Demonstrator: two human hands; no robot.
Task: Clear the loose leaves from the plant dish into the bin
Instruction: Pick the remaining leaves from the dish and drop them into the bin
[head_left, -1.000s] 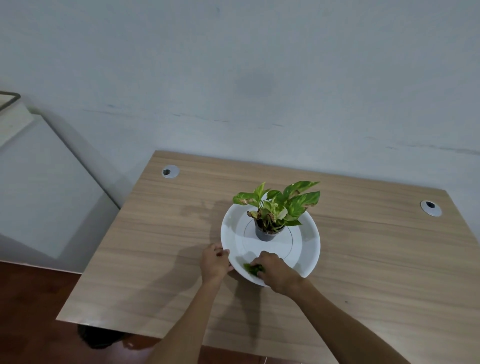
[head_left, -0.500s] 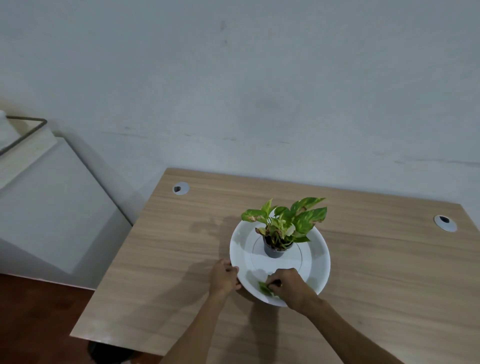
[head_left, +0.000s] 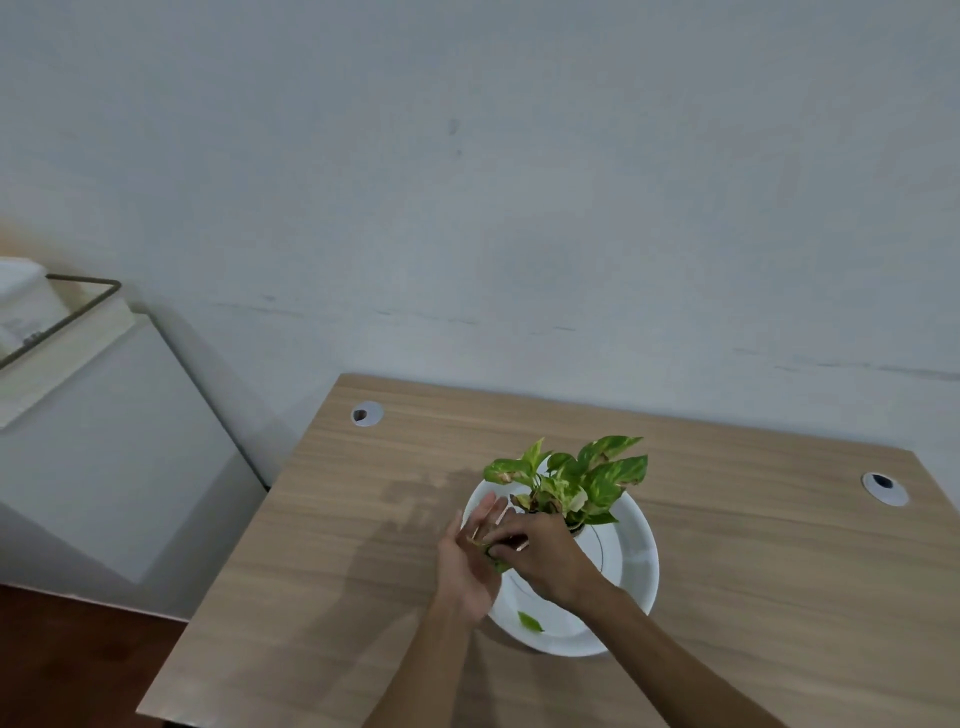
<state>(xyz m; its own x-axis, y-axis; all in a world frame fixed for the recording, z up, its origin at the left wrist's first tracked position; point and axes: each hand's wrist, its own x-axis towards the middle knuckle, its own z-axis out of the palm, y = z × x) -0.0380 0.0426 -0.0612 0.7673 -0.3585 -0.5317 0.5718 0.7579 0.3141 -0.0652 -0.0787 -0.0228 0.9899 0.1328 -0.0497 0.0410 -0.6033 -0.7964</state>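
Right hand (head_left: 545, 556), grip pinched together on a small green leaf (head_left: 493, 552), presses it into the left hand (head_left: 467, 561), whose grip is spread, palm up, over the white dish's (head_left: 636, 566) left rim. Another loose leaf (head_left: 530, 621) lies on the dish near its front edge. Potted plant (head_left: 576, 480) stands mid-dish on the wooden surface (head_left: 337, 545).

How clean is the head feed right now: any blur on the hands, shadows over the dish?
Head view: left hand fingertips smeared by motion blur; right hand sharper; potted green plant and the loose leaf on the round white dish crisp; soft arm shadows fall left on the wooden desk; no glare.
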